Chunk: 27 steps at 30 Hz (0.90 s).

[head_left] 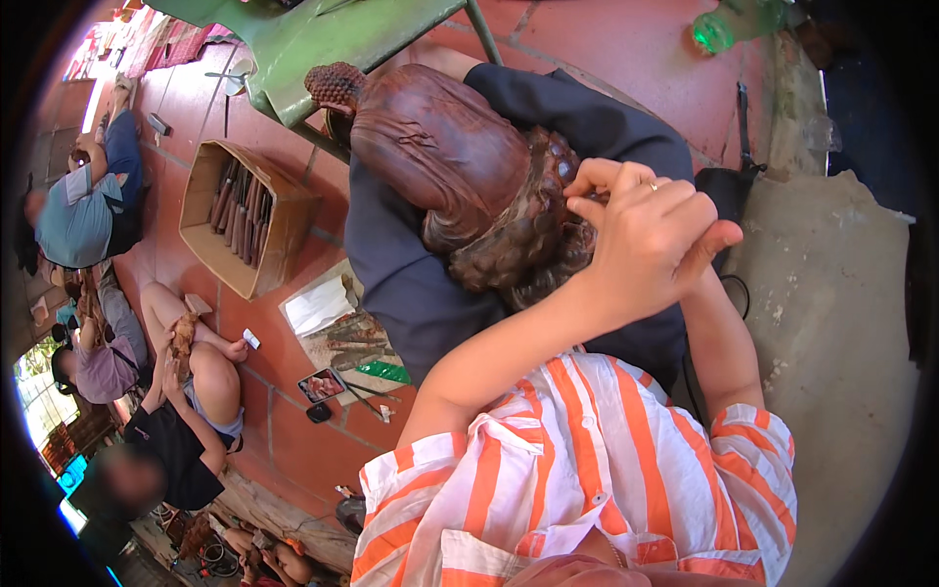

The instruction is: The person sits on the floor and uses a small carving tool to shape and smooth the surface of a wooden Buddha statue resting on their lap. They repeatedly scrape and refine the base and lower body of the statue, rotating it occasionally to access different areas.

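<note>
A dark reddish-brown carved wooden statue of a seated robed figure lies across my lap on dark trousers. Its curly-haired head points to the upper left, and a knobby carved base is turned toward my hands. At the edge of that base, my left hand, with a ring on one finger, is closed with the fingers curled. Whatever it grips is hidden. My right forearm rises behind it; the left hand covers my right hand, so its fingers do not show.
A cardboard box of wooden-handled tools stands on red floor tiles at left. Nearer are carving tools on a sheet and a phone. A green chair adjoins the statue's head. Several people sit at left, one holding a carving.
</note>
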Tool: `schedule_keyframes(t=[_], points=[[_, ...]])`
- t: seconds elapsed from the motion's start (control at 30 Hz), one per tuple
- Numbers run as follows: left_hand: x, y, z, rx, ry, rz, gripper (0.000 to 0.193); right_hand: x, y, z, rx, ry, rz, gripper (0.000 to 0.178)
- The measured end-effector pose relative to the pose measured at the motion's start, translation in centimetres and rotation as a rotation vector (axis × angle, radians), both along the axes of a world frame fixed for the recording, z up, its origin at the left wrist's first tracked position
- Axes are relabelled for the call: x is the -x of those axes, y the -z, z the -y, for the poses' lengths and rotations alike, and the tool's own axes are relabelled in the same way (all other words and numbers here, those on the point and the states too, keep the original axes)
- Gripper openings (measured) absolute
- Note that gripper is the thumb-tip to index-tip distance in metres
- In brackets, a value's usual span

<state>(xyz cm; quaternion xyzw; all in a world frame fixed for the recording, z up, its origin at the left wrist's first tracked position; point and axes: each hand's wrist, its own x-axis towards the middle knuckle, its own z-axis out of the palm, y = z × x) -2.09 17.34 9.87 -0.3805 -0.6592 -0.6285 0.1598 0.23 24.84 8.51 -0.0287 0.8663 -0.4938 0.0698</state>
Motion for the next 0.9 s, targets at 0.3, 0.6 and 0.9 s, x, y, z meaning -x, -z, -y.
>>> schedule_keyframes(t=[0.3,0.6,0.9], points=[[-0.6,0.2,0.4,-0.003,-0.006,0.006,0.04,0.0,0.6,0.7,-0.024,0.064,-0.046,0.015],[-1.6,-0.4,0.7,0.001,0.001,0.008,0.039,-0.6,-1.8,0.0,-0.042,-0.13,-0.065,0.023],[-2.6,-0.1,1.6,0.005,0.081,0.018,0.038,-1.6,0.9,0.7,-0.063,-0.063,-0.1,0.027]])
